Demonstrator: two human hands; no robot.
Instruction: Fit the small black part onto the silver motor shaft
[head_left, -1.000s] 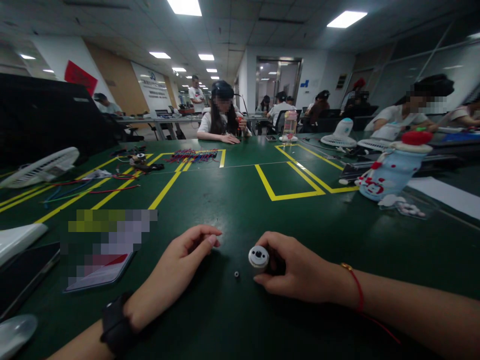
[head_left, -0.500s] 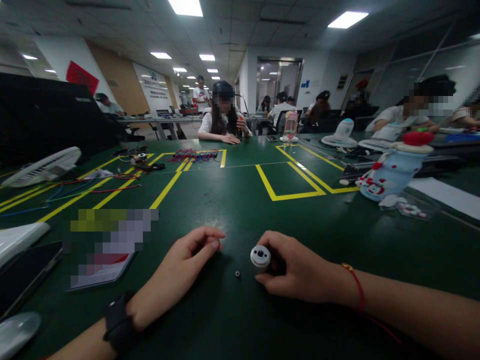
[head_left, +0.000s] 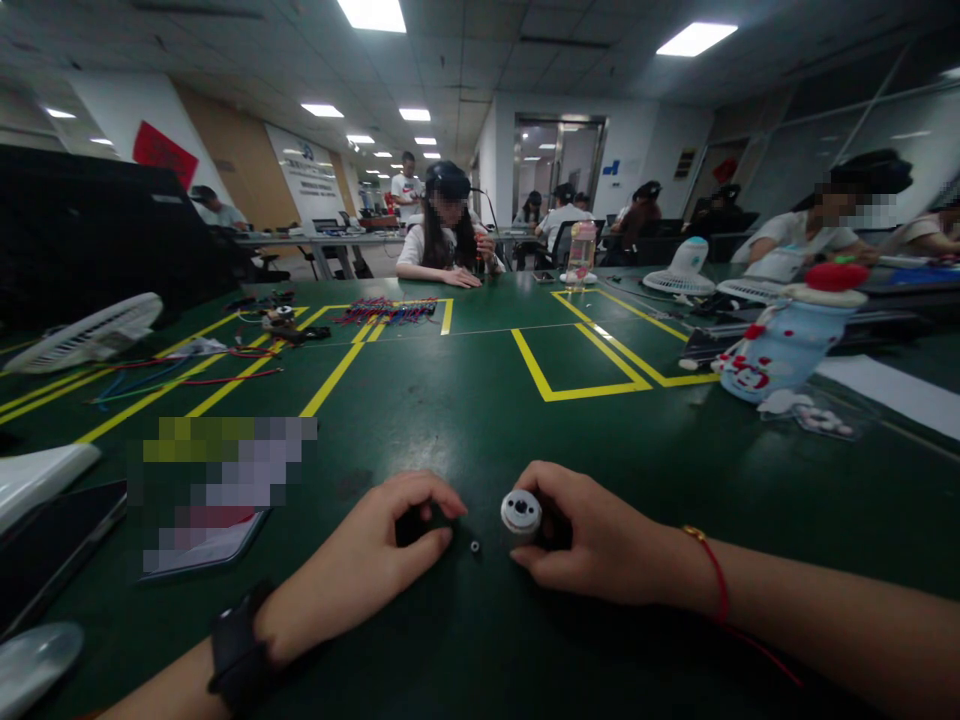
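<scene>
A silver metal cylinder (head_left: 521, 512) stands upright on the green table (head_left: 420, 400), its top face showing a central hole and small dark holes beside it. Fingers and thumb of my right hand (head_left: 600, 540) are wrapped round its right side. Between the cylinder and my left hand (head_left: 382, 545) lies a tiny metal part (head_left: 475, 547). My left hand is just left of that part, thumb and forefinger apart, with nothing between them.
A blue bottle with a red top (head_left: 787, 345) stands at the right beside a small clear bag (head_left: 823, 418). Wires (head_left: 390, 311) and a white fan (head_left: 94, 335) lie at the left. Across the table sits a person (head_left: 447, 240). A transparent bottle (head_left: 581, 255) stands at the back.
My left hand has moved slightly right and down toward the tiny part, and its thumb and forefinger have spread apart. My right hand and the cylinder have stayed in place.
</scene>
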